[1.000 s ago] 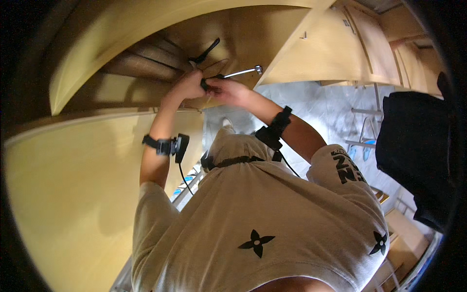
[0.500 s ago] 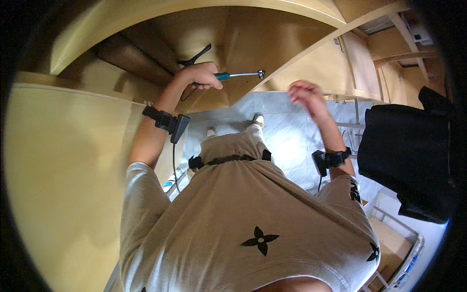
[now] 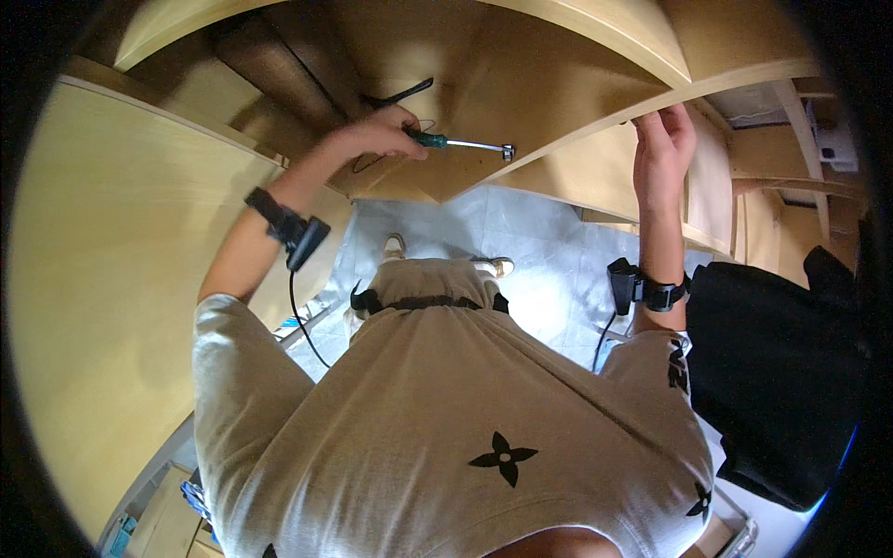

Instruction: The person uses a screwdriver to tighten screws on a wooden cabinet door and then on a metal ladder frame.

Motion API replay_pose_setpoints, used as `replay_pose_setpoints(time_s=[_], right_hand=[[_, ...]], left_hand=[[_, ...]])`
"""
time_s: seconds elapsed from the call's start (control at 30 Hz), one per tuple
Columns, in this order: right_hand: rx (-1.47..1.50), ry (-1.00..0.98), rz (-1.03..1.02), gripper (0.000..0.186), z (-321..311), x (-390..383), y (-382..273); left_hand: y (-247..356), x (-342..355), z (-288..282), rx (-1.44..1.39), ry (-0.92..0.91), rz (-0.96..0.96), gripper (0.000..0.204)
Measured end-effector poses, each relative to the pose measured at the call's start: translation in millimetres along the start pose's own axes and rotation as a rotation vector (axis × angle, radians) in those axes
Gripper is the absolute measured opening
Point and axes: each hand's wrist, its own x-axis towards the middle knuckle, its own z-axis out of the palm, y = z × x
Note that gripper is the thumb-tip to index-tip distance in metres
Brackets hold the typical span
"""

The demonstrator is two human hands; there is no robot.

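Note:
In my left hand (image 3: 393,132), closed round its green handle, is a screwdriver (image 3: 474,143). Its metal shaft points right, and a small metal piece (image 3: 508,152) sits at the tip; I cannot make out what kind. A slim black object (image 3: 405,93) sticks out past the same hand, with a thin dark loop below; whether the hand holds these is unclear. My right hand (image 3: 664,144) is raised to the cabinet's wooden rail (image 3: 577,138), its fingers curled against the edge. Whatever those fingertips pinch, if anything, is hidden.
An open wooden compartment (image 3: 521,65) lies ahead, and a large pale wooden panel (image 3: 102,279) stands to the left. Black cloth (image 3: 772,372) hangs at the right. Grey floor tiles (image 3: 539,251) show below. Each wrist wears a black strapped device with a cable.
My right hand has moved up and right to the cabinet rail. The left hand with the screwdriver stays close to its place inside the compartment. The view has shifted a little.

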Motion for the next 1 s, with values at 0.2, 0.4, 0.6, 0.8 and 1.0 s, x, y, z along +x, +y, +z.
replay_pose_setpoints(time_s=[0.2,0.4,0.6,0.8,1.0], right_hand=[[0.211,0.047,0.051,0.015,5.9,-14.3,10.2],[0.213,-0.142,0.08,0.047,9.3,-24.1,19.2],[-0.256,-0.127,0.011,0.03,31.0,-4.6,12.7],[-0.379,-0.113,0.122,0.019,29.7,-4.5,27.9],[-0.225,-0.048,-0.058,0.012,41.0,-5.4,39.3]], left_hand=[[-29.1,38.4,-14.3,-0.646,-0.882,-0.7,0.022],[-15.2,21.7,12.7,0.653,0.128,-0.004,0.014],[-0.4,1.2,15.6,0.565,0.172,0.021,0.034],[7.2,44.1,-13.6,-0.327,-0.882,-0.576,0.025],[22.4,31.1,-5.7,0.4,-0.372,-0.152,0.017]])
